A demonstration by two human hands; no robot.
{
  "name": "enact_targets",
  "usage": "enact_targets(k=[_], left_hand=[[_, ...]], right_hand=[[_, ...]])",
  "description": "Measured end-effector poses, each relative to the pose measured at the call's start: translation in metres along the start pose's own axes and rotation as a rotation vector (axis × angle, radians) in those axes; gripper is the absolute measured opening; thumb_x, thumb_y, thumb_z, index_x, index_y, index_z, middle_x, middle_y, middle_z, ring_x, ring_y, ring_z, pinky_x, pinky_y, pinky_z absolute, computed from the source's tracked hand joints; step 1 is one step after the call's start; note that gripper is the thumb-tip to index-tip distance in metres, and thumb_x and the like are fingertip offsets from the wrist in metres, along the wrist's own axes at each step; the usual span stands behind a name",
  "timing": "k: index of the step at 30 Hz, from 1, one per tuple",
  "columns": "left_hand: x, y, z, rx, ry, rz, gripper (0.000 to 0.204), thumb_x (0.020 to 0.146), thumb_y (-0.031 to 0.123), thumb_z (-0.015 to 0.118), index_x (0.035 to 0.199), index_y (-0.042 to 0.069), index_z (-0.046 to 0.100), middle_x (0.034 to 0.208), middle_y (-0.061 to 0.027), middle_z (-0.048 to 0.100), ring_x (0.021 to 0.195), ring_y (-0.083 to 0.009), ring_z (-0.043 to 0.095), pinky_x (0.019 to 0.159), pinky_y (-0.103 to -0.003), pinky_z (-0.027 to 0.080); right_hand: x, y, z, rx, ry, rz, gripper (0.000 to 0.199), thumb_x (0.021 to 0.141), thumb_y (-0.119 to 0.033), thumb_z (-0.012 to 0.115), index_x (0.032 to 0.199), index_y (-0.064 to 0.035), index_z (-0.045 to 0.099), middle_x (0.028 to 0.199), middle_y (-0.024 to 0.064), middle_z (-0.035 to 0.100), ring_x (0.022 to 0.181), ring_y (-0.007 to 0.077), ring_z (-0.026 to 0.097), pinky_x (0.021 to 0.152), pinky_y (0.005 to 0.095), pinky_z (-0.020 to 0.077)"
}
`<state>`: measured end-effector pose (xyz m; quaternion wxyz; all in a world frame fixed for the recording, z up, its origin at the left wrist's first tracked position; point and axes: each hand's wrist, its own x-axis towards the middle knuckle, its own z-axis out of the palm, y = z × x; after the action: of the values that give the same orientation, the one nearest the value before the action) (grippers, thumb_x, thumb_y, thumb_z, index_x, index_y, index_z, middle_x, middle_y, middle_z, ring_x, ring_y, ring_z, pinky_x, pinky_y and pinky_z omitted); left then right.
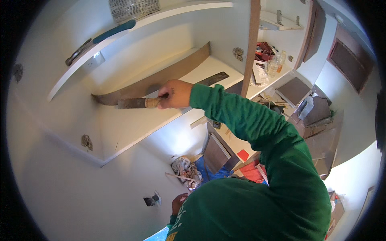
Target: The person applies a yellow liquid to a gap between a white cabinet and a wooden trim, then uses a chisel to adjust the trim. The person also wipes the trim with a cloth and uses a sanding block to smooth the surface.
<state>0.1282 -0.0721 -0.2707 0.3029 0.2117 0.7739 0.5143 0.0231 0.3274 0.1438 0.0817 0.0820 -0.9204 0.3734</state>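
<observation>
My right hand (175,94) is closed around a flat tool (132,103) with a dark rectangular end and a tan collar; its exact kind is unclear. Held over the white cabinet shelf (132,124), the tool points left, close to a long brown strip (161,78) along the back of the shelf. Whether it touches the strip cannot be made out. Lower down, my left hand (179,202) shows beside my body near the wall, its fingers mostly hidden. A dark flat bar (214,78) lies on the shelf beyond my right wrist.
A hammer (100,40) with a teal handle rests on the upper shelf (179,9), near a grey ridged bundle (132,9). Brown panels (217,154) and crumpled cloth (187,170) lie below. Bottles (275,64) stand in a right-hand compartment. A socket box (152,199) protrudes from the wall.
</observation>
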Motion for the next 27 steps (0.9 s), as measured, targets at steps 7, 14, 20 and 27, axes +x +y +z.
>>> enact_targets(k=[7,14,20,27], left_hand=[[-0.017,0.0,0.012,-0.538,0.096,-0.142,0.027,0.092,0.013,0.066,0.111,-0.006,0.068,0.098,-0.0111,0.072,0.084,-0.0174,0.067,0.079,-0.031,0.056],[-0.006,-0.049,-0.004,-0.304,0.077,-0.044,0.039,0.099,0.034,0.061,0.11,-0.003,0.07,0.093,-0.0075,0.073,0.085,-0.0165,0.067,0.079,-0.031,0.054],[0.006,-0.054,-0.014,-0.06,0.056,-0.189,0.038,0.098,0.035,0.062,0.108,-0.001,0.07,0.093,-0.0067,0.073,0.085,-0.0149,0.066,0.078,-0.029,0.053],[0.011,-0.048,-0.01,-0.071,0.043,-0.183,0.037,0.098,0.034,0.062,0.107,-0.001,0.07,0.092,-0.0065,0.073,0.085,-0.0148,0.066,0.078,-0.029,0.053]], right_hand=[[0.02,0.006,0.004,0.099,-0.119,0.099,0.031,0.084,-0.03,0.076,0.094,-0.0016,0.072,0.065,0.005,0.064,0.057,0.0144,0.061,0.052,0.0324,0.0469],[0.035,0.019,0.009,0.107,-0.136,0.085,0.037,0.078,-0.032,0.081,0.095,-0.0008,0.071,0.066,0.007,0.065,0.056,0.0155,0.062,0.053,0.0329,0.0483],[0.035,0.028,0.008,0.125,-0.139,0.013,0.04,0.073,-0.032,0.085,0.093,-0.0015,0.071,0.074,0.0096,0.067,0.067,0.0195,0.065,0.059,0.0366,0.0507],[0.05,0.027,0.012,-0.29,-0.087,-0.219,0.038,0.077,-0.036,0.076,0.091,-0.0018,0.07,0.079,0.0174,0.068,0.075,0.0344,0.065,0.069,0.0448,0.0502]])
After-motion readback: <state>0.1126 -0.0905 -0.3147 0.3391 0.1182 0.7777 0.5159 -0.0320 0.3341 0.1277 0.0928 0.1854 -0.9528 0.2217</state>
